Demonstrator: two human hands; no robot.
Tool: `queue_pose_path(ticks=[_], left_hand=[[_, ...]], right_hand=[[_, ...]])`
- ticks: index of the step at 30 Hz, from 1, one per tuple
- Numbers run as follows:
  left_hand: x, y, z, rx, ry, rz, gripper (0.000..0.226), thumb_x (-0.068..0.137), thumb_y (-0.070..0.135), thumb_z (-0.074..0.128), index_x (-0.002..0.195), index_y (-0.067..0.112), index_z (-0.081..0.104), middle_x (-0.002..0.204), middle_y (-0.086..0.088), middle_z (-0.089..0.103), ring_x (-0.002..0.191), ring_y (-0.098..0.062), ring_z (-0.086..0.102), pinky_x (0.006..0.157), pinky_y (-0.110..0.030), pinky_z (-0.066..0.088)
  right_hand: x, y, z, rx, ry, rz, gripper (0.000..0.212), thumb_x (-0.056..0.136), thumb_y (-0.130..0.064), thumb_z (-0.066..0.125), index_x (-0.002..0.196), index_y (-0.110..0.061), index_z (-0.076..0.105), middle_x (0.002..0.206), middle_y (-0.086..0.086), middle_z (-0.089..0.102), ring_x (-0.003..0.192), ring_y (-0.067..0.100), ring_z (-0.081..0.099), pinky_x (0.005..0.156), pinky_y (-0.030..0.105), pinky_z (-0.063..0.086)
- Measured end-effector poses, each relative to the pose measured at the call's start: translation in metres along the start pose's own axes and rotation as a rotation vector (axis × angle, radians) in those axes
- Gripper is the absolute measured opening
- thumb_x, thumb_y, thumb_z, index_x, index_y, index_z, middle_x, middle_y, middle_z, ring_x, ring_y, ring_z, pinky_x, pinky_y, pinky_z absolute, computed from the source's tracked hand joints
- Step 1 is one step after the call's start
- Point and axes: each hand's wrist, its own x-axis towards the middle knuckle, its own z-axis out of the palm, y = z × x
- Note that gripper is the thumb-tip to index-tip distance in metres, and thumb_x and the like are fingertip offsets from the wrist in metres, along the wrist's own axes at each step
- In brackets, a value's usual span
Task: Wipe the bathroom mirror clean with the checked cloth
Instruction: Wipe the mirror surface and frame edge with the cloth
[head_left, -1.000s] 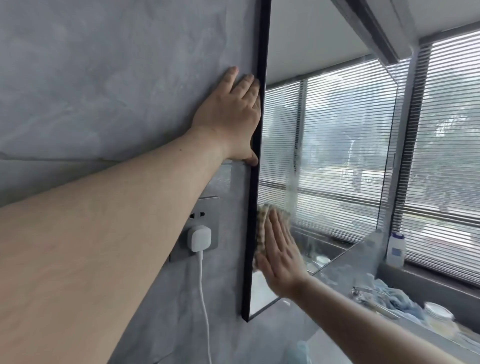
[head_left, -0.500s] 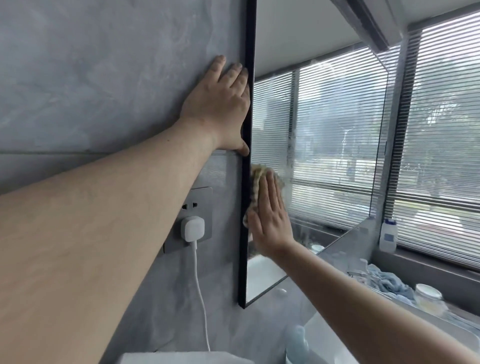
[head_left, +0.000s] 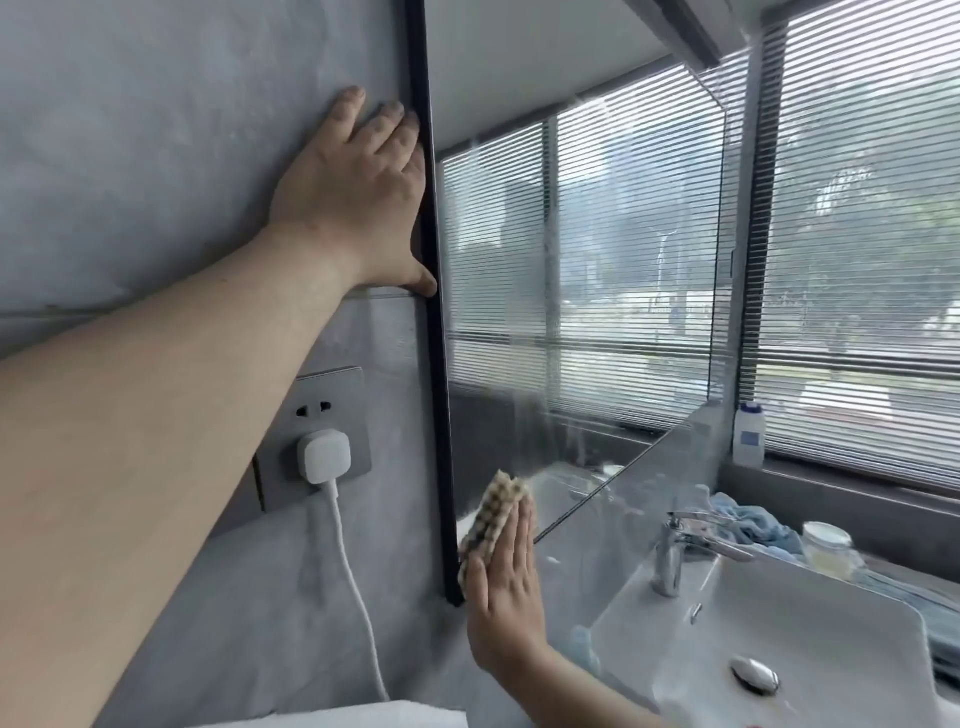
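Observation:
The black-framed mirror (head_left: 582, 270) hangs on the grey wall and reflects the window blinds. My right hand (head_left: 506, 597) lies flat with straight fingers on the checked cloth (head_left: 491, 519), pressing it against the glass at the mirror's lower left corner. Only the cloth's upper edge shows past my fingertips. My left hand (head_left: 358, 192) rests flat on the wall, fingers straight, with its thumb and forefinger against the mirror's left frame edge. Wet streaks show on the glass above the cloth.
A wall socket with a white plug (head_left: 326, 456) and its cord sits left of the mirror. A white basin (head_left: 810, 634) with a chrome tap (head_left: 675, 551) lies below right. A blue towel (head_left: 753, 525), a jar (head_left: 828, 545) and a white bottle (head_left: 748, 434) stand by the window.
My right hand has slid the cloth down the left side of the mirror to its bottom corner. My left hand stays on the wall. The view has tilted down, showing the basin.

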Motion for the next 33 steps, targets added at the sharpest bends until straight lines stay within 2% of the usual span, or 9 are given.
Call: queue_pose_path(ticks=[2,4,8,10,12,17,20,27,33], left_hand=[[0.000,-0.001,0.001,0.002,0.015,-0.004,0.137,0.058,0.097,0.037,0.154,0.000,0.024,0.163,-0.015,0.022,0.153,-0.028,0.014,0.124,-0.050,0.004],[0.000,-0.001,0.000,0.006,0.022,-0.001,0.138,0.057,0.098,0.036,0.153,0.000,0.025,0.163,-0.016,0.024,0.152,-0.028,0.017,0.124,-0.050,0.005],[0.000,0.000,0.000,0.028,0.011,0.000,0.138,0.058,0.099,0.032,0.154,0.001,0.022,0.164,-0.015,0.021,0.153,-0.027,0.015,0.124,-0.050,0.005],[0.000,0.000,-0.001,0.024,0.009,0.000,0.138,0.058,0.099,0.033,0.155,0.002,0.021,0.164,-0.014,0.020,0.153,-0.027,0.014,0.124,-0.050,0.004],[0.001,0.000,-0.001,0.021,0.012,0.000,0.137,0.059,0.099,0.034,0.155,0.002,0.022,0.164,-0.014,0.020,0.153,-0.027,0.014,0.124,-0.049,0.003],[0.000,0.000,-0.001,0.016,0.028,-0.004,0.138,0.057,0.100,0.035,0.154,0.002,0.025,0.164,-0.014,0.022,0.153,-0.027,0.016,0.124,-0.048,0.004],[0.001,0.001,0.001,0.025,0.043,-0.007,0.139,0.057,0.100,0.034,0.153,0.001,0.026,0.163,-0.015,0.025,0.152,-0.028,0.019,0.124,-0.049,0.006],[-0.001,0.001,-0.002,0.026,0.029,-0.008,0.136,0.058,0.098,0.037,0.153,0.000,0.026,0.162,-0.015,0.025,0.151,-0.028,0.021,0.124,-0.048,0.007],[-0.002,0.002,-0.003,0.028,0.011,-0.012,0.135,0.060,0.098,0.032,0.155,0.003,0.020,0.164,-0.013,0.019,0.153,-0.026,0.015,0.124,-0.048,0.005]], right_hand=[[-0.017,0.010,0.007,0.028,-0.071,0.116,0.076,0.088,-0.056,0.003,0.144,-0.016,-0.027,0.145,-0.025,-0.049,0.143,0.002,-0.034,0.123,0.036,-0.006],[-0.015,0.007,0.006,0.038,-0.074,0.171,0.081,0.084,-0.058,0.000,0.147,-0.014,-0.027,0.145,-0.020,-0.050,0.140,-0.001,-0.036,0.123,0.035,-0.008],[0.039,-0.017,-0.014,0.193,0.075,0.218,0.082,0.085,-0.057,0.003,0.152,-0.016,-0.019,0.157,-0.012,-0.031,0.143,-0.004,-0.030,0.123,0.035,-0.009],[0.080,-0.033,-0.036,0.226,0.149,0.199,0.084,0.086,-0.058,0.005,0.155,-0.016,-0.015,0.162,-0.008,-0.024,0.144,-0.004,-0.026,0.122,0.030,-0.014],[0.121,-0.053,-0.061,0.231,0.182,0.171,0.081,0.089,-0.056,0.009,0.157,-0.016,-0.011,0.165,-0.005,-0.018,0.147,0.000,-0.021,0.120,0.024,-0.017],[0.188,-0.073,-0.098,0.172,0.215,0.107,0.077,0.092,-0.050,0.015,0.158,-0.014,-0.006,0.166,-0.001,-0.011,0.151,0.007,-0.012,0.122,0.028,-0.012],[0.181,-0.046,-0.093,0.173,0.211,0.140,0.077,0.092,-0.052,0.013,0.158,-0.016,-0.007,0.166,-0.002,-0.011,0.151,0.005,-0.011,0.123,0.031,-0.008],[0.105,0.066,-0.043,0.290,0.145,0.483,0.067,0.102,-0.042,0.023,0.158,-0.016,-0.003,0.167,0.002,-0.006,0.152,0.008,-0.007,0.120,0.022,-0.007],[0.118,0.052,-0.057,0.298,0.170,0.498,0.060,0.108,-0.029,0.026,0.158,-0.008,0.001,0.167,0.007,-0.003,0.153,0.014,-0.004,0.123,0.028,-0.005]])
